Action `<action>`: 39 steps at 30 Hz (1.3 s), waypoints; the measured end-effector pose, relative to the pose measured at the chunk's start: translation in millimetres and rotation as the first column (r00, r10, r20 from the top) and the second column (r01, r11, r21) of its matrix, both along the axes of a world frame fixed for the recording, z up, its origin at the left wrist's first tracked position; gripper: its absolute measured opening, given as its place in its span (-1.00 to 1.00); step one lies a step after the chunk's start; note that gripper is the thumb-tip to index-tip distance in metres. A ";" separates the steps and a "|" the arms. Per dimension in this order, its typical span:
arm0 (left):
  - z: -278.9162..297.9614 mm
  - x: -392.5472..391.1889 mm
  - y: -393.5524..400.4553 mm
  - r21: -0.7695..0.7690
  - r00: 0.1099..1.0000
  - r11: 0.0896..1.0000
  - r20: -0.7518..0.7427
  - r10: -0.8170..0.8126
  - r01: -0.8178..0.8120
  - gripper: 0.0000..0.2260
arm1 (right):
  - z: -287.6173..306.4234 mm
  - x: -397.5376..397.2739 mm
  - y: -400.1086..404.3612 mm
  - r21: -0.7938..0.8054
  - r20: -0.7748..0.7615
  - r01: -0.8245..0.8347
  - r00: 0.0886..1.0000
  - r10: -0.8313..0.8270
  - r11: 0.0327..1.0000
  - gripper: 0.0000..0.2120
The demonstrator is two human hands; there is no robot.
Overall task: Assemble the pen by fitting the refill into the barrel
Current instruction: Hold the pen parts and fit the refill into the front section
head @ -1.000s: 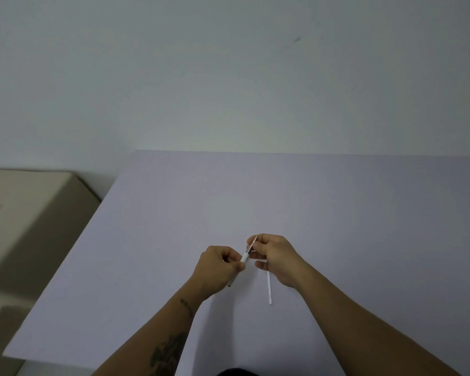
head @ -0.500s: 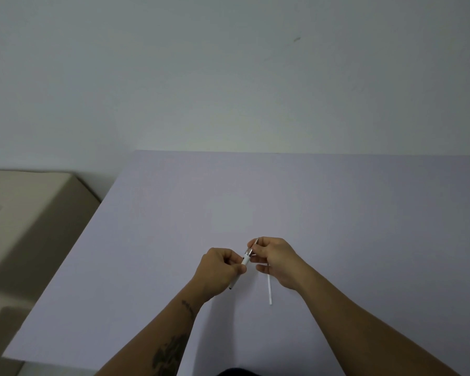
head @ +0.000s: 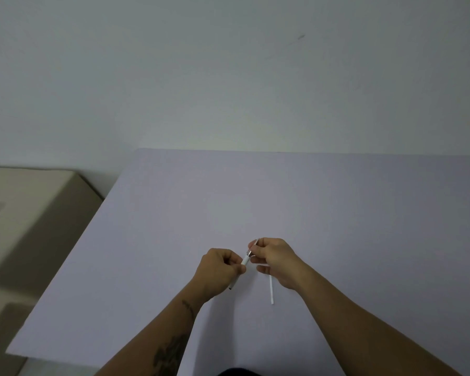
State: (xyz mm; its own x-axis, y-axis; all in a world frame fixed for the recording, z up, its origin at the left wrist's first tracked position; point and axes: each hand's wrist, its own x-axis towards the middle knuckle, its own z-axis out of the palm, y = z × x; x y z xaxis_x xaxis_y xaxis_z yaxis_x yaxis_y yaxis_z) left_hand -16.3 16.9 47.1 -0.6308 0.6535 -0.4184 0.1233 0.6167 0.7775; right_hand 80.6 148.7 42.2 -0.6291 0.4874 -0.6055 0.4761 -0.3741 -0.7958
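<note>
My left hand (head: pixel 219 270) is closed around a white pen barrel (head: pixel 245 259), which slants up to the right. Its dark lower end (head: pixel 230 288) pokes out below the fist. A silver ring sits at the barrel's upper end. My right hand (head: pixel 276 260) pinches a thin grey refill (head: pixel 256 242) that runs into that upper end. A slim white tube (head: pixel 271 291) hangs down from under my right hand's lower fingers. I cannot tell whether it rests on the table or is held. Both hands are just above the table, almost touching.
The work surface is a pale lilac table (head: pixel 310 202) against a plain white wall. Its left edge runs diagonally, and beyond it lies a beige floor or low furniture (head: pixel 25 213). A dark shape shows at the bottom edge.
Both hands keep their grips and places. My right hand has edged slightly right and the refill shows a little shorter between the hands.
</note>
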 end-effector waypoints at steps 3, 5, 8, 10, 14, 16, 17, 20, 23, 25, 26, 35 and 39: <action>-2.5 -0.3 -0.4 -0.008 1.000 1.000 0.005 -0.005 0.005 -0.94 | 1.2 0.7 1.0 -0.005 0.000 -0.014 1.000 0.014 1.000 -0.80; -3.5 -0.2 -0.1 -0.009 1.000 1.000 0.005 -0.013 0.013 -0.94 | 2.0 1.6 1.1 -0.018 -0.002 -0.017 1.000 0.017 1.000 -0.77; -4.3 -1.1 0.2 0.003 1.000 1.000 -0.005 -0.014 0.014 -0.92 | 1.9 2.0 2.0 -0.041 -0.024 -0.004 1.000 0.003 0.999 -0.79; -4.8 -2.2 0.3 0.017 1.000 1.000 -0.010 -0.002 0.002 -0.91 | 1.0 1.8 2.8 -0.055 -0.029 -0.002 1.000 0.000 0.998 -0.84; -4.8 -3.9 0.7 0.039 1.000 0.999 -0.008 0.004 -0.004 -0.94 | -1.8 0.0 1.5 -0.038 -0.010 -0.007 1.000 0.007 0.999 -0.86; -4.8 -4.1 1.0 0.041 1.000 0.999 -0.011 -0.006 0.007 -0.94 | -2.4 -1.2 0.6 -0.007 -0.012 0.012 1.000 -0.012 1.000 -0.87; -5.1 -4.3 0.9 0.040 1.000 0.999 -0.013 -0.010 0.011 -0.94 | -2.2 -1.7 0.2 0.007 -0.013 0.020 1.000 -0.019 1.000 -0.87; -6.6 -4.1 0.8 0.028 0.999 0.999 -0.032 -0.026 0.027 -0.92 | 0.0 -2.4 -0.7 0.012 -0.014 0.020 1.000 -0.020 1.000 -0.84; -8.3 -4.1 0.1 0.013 0.999 0.999 -0.038 -0.038 0.038 -0.89 | 4.3 -3.4 0.0 -0.016 -0.024 0.014 1.000 -0.015 1.000 -0.77; -9.1 -5.0 -0.8 0.009 0.999 0.999 -0.031 -0.040 0.040 -0.86 | 7.2 -4.1 2.0 -0.043 -0.037 0.024 0.999 -0.026 0.999 -0.77; -9.8 -5.5 -1.1 0.005 0.999 0.999 -0.026 -0.042 0.043 -0.86 | 8.4 -4.2 3.4 -0.052 -0.041 0.032 0.999 -0.035 0.998 -0.78; -16.4 -6.7 -2.3 -0.020 0.999 0.998 -0.004 -0.051 0.051 -0.86 | 15.7 -14.0 21.4 0.059 -0.052 0.089 0.995 -0.086 0.994 -0.84; -20.2 -10.2 -1.4 -0.013 0.999 0.999 -0.003 -0.037 0.037 -0.87 | 16.4 -19.3 31.9 0.108 -0.070 0.196 0.979 -0.190 0.975 -0.86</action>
State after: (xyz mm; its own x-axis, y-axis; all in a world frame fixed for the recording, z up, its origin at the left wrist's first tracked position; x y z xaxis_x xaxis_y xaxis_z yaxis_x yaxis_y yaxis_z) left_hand -26.5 15.5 26.9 -0.6073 0.6711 -0.4252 0.1489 0.6218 0.7689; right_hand 61.3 180.7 58.6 -0.5491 0.6669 -0.5037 0.3551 -0.3595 -0.8630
